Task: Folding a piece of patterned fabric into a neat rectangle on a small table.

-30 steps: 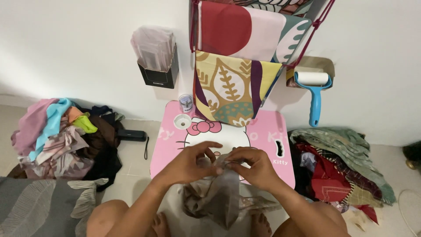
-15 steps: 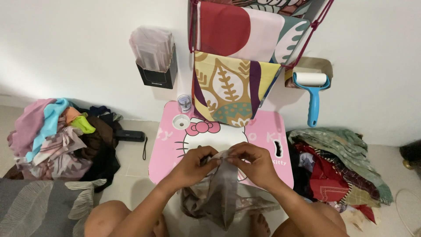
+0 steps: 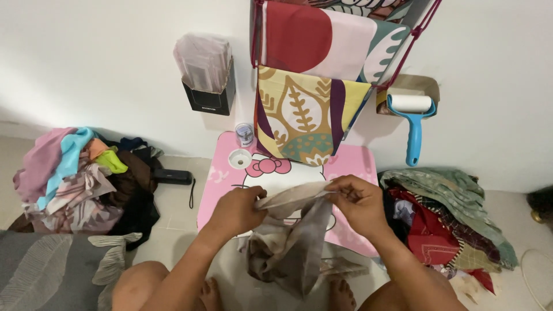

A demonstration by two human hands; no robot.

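Observation:
A grey-beige patterned cloth [image 3: 294,242] hangs between my two hands over the front of a small pink table [image 3: 351,164]. My left hand [image 3: 236,210] grips the cloth's top edge on the left. My right hand [image 3: 358,201] pinches the same edge on the right, and the edge is stretched flat between them. The rest of the cloth droops down toward my lap and feet.
A heap of mixed clothes [image 3: 75,175] lies on the floor at left, another heap [image 3: 449,213] at right. A small jar [image 3: 244,134] stands on the table's back. Patterned fabrics [image 3: 305,115] hang above. A blue lint roller [image 3: 412,124] and a black box of plastic bags [image 3: 208,72] are on the wall.
My hands have moved apart, pulling the cloth's top edge out from a bunched pinch into a stretched line. The right hand shifted right and slightly up.

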